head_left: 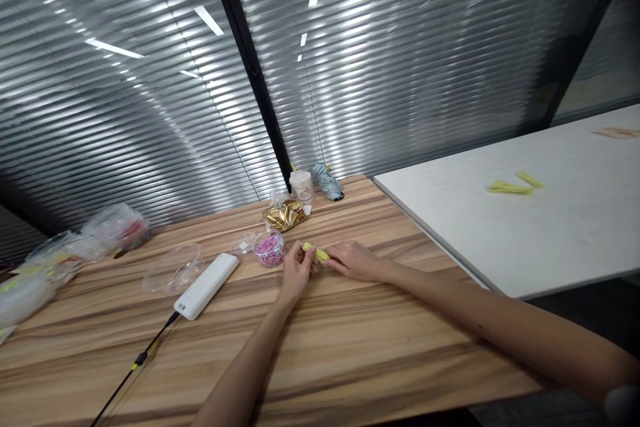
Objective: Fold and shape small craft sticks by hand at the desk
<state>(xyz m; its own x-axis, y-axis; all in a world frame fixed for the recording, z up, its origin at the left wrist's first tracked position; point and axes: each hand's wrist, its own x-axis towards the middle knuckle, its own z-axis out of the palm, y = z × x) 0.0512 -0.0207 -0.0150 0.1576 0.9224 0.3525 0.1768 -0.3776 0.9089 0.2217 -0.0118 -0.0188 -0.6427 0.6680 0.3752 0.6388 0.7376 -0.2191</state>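
Over the wooden table [320, 347], a small, soft-looking yellow strip [320, 254] is held between my two hands; I cannot make out its exact kind. My left hand [297, 270] pinches its left end with thumb and fingers. On the other side, the fingers of my right hand [355, 260] close on its right end. Just left of my left hand stands a clear round tub [269, 255] full of small pink and purple pieces, with a clear lid [243, 243] beside it.
A gold foil packet [285, 215], a white cup [301, 185] and a blue-grey bundle [329, 182] stand at the back. Leftward lie a white power bank [207, 285] with a black cable [141, 358], a clear plastic bowl [173, 272] and plastic bags [113, 223]. Yellow strips [510, 187] lie on the white table [450, 227].
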